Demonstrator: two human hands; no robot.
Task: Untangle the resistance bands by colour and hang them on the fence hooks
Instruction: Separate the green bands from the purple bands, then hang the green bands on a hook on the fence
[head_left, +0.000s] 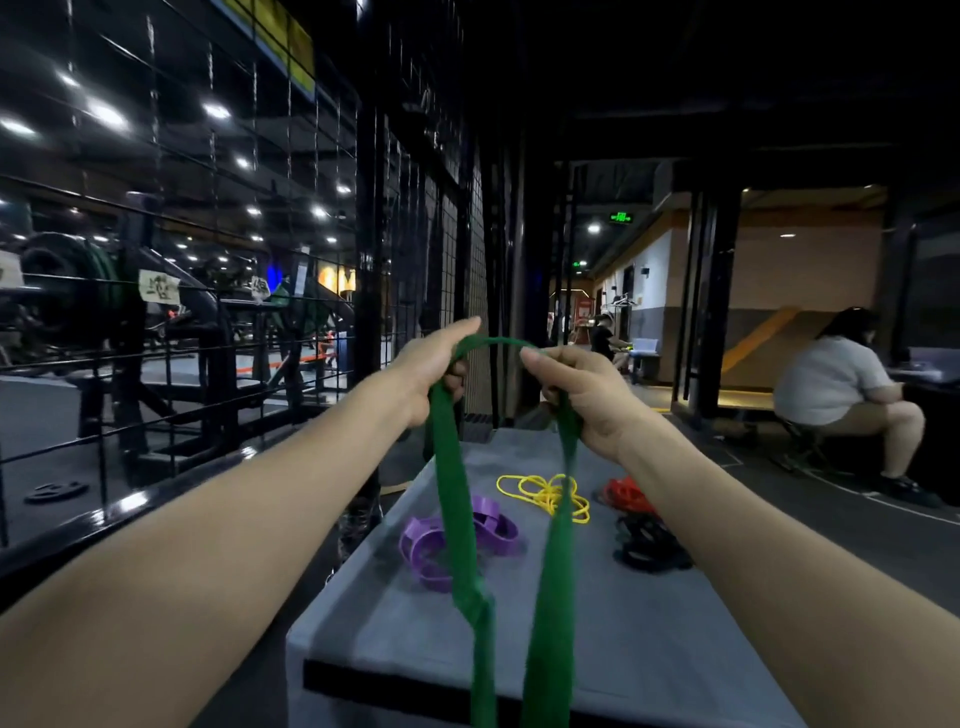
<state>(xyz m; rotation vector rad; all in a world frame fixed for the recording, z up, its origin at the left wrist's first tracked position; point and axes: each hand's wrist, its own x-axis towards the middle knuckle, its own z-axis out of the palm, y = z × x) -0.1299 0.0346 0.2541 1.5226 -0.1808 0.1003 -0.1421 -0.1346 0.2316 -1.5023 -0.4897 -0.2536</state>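
Note:
A wide green resistance band (457, 519) hangs in a loop from both my hands, raised above the grey table (649, 639). My left hand (441, 364) grips its left strand, and my right hand (576, 389) grips the right strand; a short arc of band spans between them. Both strands drop past the table's near edge out of view. On the table lie a purple band (426, 545), a thin yellow band (540, 493), a red band (628, 493) and a black band (649, 540). The black wire fence (405, 234) rises to the left and ahead; its hooks are too dark to make out.
Gym machines and a weight plate (54, 491) on the floor sit behind the fence at left. A person sits on a stool (841, 400) at the right by a desk. Another person stands far down the corridor (602, 338). Dark floor surrounds the table.

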